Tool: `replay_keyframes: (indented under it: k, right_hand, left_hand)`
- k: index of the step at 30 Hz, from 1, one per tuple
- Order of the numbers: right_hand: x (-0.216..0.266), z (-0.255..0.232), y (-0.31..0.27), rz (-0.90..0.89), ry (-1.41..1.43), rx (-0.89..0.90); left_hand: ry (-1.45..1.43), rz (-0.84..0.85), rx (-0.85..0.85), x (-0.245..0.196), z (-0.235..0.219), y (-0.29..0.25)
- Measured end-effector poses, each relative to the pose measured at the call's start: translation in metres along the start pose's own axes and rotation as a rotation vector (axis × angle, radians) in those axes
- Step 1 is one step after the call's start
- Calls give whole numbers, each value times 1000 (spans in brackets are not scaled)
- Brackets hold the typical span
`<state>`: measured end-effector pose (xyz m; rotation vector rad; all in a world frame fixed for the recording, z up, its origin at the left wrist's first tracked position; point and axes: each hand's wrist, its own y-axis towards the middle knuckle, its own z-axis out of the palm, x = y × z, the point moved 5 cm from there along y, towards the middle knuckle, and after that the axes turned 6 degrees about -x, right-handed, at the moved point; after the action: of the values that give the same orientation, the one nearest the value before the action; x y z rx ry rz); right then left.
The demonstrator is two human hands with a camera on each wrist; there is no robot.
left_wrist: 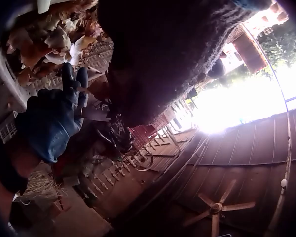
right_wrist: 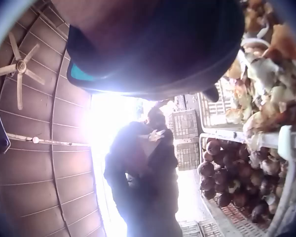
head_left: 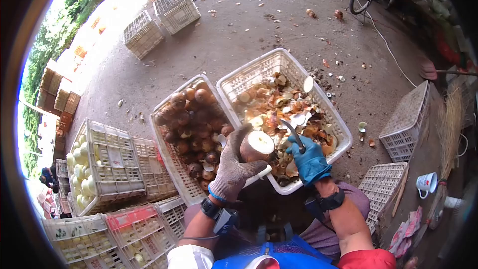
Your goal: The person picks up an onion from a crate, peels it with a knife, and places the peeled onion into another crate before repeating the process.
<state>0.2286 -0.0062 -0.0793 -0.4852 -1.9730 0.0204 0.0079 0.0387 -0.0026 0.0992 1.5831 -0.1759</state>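
Observation:
In the head view my left hand (head_left: 231, 167), in a grey knit glove, grips a large brown bulb (head_left: 249, 153) with a flat, pale cut face turned up. My right hand (head_left: 309, 159), in a blue glove, holds a curved knife (head_left: 294, 132) just right of the bulb, the blade apart from it. Both hands are over the near ends of two crates. In the left wrist view the blue-gloved right hand (left_wrist: 52, 118) has its fingers round the tool; the dark left glove (left_wrist: 153, 54) hides the bulb. The right wrist view shows the right hand (right_wrist: 163, 49) only as a dark mass.
One crate (head_left: 160, 144) holds brown bulbs; another (head_left: 334, 104) holds peelings. Crates of pale bulbs (head_left: 117, 162) stand at the left. At the right are upturned crates (head_left: 406, 119), a mug (head_left: 426, 183) and a broom (head_left: 449, 129). A backlit dark shape (right_wrist: 143, 177) is unclear.

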Motion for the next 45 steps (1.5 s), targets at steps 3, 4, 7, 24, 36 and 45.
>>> replay_keyframes:
  k: [3, 4, 7, 24, 36, 45]
  right_hand:
    - [13, 8, -9, -98, 75, 58]
    - [19, 8, -12, -159, 50, 40]
    - [34, 5, -21, -330, -9, -16]
    - [69, -21, -49, -551, -256, -73]
    - [57, -26, -35, -590, -659, -265]
    - [60, -56, -11, -480, -335, -419]
  left_hand:
    - [46, -50, 9, -5, -4, 1]
    - [18, -17, -17, -4, -6, 1]
    - [-48, 15, -36, -10, -6, 1]
    - [245, 350, -78, -18, -6, -5]
    - [342, 285, -38, -17, 7, -8]
    - [192, 173, -8, -10, 1, -8]
